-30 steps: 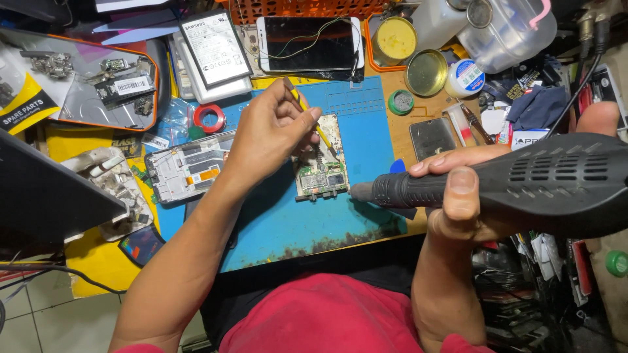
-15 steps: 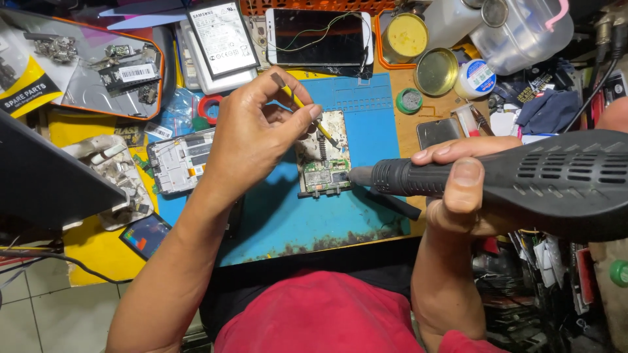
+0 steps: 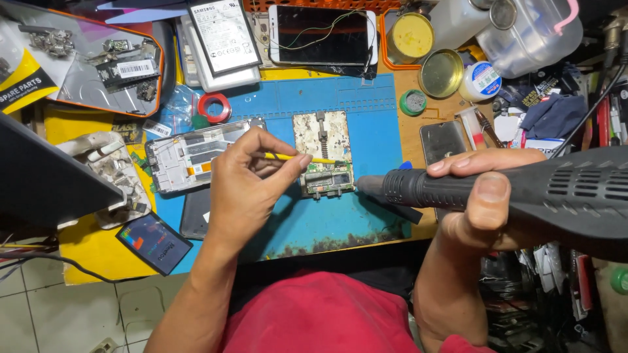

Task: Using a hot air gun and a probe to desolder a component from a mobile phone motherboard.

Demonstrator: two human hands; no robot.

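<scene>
Left hand [image 3: 242, 189] pinches yellow tweezers [image 3: 307, 159] over the circuit board [image 3: 329, 178] on the blue mat [image 3: 366, 124]. Right hand [image 3: 481, 209] grips the hot-air gun [image 3: 497, 189]; advisable: nozzle steady, tweezers light.

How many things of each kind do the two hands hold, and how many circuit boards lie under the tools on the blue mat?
Yellow-handled tweezers, in the left hand: 1
Black hot-air tool, in the right hand: 1
Circuit board on the blue mat: 1
Total: 3
</scene>
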